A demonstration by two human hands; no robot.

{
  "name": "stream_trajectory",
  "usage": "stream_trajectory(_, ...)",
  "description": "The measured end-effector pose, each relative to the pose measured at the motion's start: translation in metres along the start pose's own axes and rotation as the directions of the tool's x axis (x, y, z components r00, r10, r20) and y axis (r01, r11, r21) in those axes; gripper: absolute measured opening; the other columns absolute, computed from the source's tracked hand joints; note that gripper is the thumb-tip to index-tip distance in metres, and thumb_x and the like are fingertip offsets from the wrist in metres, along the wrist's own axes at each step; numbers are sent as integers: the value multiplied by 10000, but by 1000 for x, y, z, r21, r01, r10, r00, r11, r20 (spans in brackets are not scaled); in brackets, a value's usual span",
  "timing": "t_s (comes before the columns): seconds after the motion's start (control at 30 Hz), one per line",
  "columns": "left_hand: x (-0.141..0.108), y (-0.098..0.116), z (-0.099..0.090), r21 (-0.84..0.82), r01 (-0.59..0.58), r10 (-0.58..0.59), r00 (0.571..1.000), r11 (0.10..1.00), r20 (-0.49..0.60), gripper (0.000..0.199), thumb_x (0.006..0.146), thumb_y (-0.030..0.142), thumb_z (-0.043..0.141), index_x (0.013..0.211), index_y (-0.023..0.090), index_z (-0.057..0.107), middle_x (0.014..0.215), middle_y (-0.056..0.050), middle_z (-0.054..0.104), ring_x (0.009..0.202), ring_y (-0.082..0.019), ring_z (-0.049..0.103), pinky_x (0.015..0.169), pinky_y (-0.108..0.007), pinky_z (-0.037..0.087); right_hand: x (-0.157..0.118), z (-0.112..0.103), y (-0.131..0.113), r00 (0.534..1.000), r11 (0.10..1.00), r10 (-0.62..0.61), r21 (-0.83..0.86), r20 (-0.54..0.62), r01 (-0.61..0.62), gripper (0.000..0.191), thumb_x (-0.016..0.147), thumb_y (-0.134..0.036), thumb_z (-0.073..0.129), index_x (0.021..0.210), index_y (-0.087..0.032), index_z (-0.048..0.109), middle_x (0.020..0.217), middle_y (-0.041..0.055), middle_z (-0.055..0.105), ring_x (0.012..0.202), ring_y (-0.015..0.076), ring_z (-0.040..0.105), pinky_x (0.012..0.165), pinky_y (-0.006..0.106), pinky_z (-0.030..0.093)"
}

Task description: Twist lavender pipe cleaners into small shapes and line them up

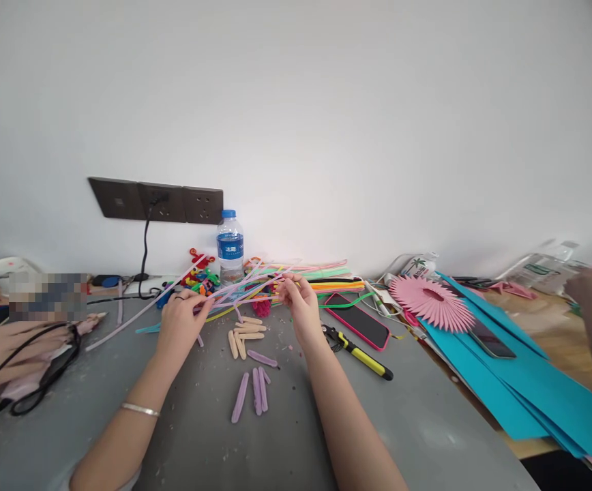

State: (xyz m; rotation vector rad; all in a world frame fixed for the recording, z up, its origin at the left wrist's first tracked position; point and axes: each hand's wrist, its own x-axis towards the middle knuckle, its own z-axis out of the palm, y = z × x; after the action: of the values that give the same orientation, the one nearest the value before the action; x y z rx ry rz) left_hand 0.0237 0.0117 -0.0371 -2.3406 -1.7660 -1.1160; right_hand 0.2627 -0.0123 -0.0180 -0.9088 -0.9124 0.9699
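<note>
head view: left hand point(182, 319) and right hand point(301, 307) pinch lilac strips point(239, 287) between them, in front of bottle point(230, 247); crossed strips could snag, and a tug tip it.

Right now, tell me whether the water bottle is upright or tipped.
Upright: the bottle stands with its blue cap at the top.

The bottle point(229, 247) is clear, capped in blue.
</note>
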Motion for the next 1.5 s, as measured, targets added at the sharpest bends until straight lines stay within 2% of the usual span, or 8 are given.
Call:
stream_trajectory(0.13,3,6,-16,-277,140,-152,988,951,-20,391,889,455,461,839,169,724,655,-32,618,564,-169,526,558,-268,389,0,0,1,998,999,38,-4,46,-38,321,756,-455,672,921,-192,592,648,-33,577,505,87,440,504,232,341)
stream_trajectory(0.27,3,21,-22,-640,279,-297,951,716,82,388,861,489,513,841,152,703,572,3,536,509,-128,471,469,-224,361,-6,6,1,962,987,153,-80,228,-138,331,800,-487,626,893,-170,649,588,-42,520,474,76,382,468,231,275)
stream_trajectory(0.37,-2,37,-19,-764,349,-190,937,542,293,390,846,501,548,789,142,687,566,10,509,482,-103,452,448,-211,364,-14,14,2,875,962,273,-122,400,-244,381,807,-491,631,1002,-166,668,631,-29,552,494,72,391,474,223,273)
stream_trajectory(0.5,-10,54,-14,-752,394,24,878,528,477,401,856,517,537,788,143,666,601,-6,591,495,-107,506,480,-220,427,-23,24,0,797,945,315,-90,515,-315,436,788,-486,671,1077,-161,643,626,-40,526,507,64,376,485,208,269)
stream_trajectory(0.67,-16,61,-11,-729,435,196,774,528,603,402,880,502,509,797,133,646,648,-40,659,510,-126,584,490,-234,474,-23,24,-3,843,969,210,9,494,-247,330,777,-471,694,886,-163,642,537,-77,405,474,56,304,470,206,225)
stream_trajectory(1.0,-16,54,-8,-771,77,257,918,632,302,257,851,322,629,1085,216,621,964,-67,715,856,-195,699,722,-302,594,-16,18,4,908,988,150,-92,390,-124,378,815,-535,620,762,-161,605,526,-42,532,454,75,448,475,207,356)
stream_trajectory(1.2,-14,53,-9,-673,-308,444,895,672,35,103,892,238,586,870,194,678,880,-53,695,840,-163,675,727,-247,566,-19,20,0,876,988,152,-104,459,-116,355,836,-509,612,758,-162,612,523,-44,543,453,74,454,476,206,366)
stream_trajectory(1.5,-16,51,-10,-559,-320,383,924,765,-5,132,932,233,506,862,202,614,834,-28,698,787,-148,671,724,-235,532,-20,21,-2,892,988,152,-67,427,-136,374,807,-546,628,769,-173,623,624,-10,614,541,110,553,560,242,451)
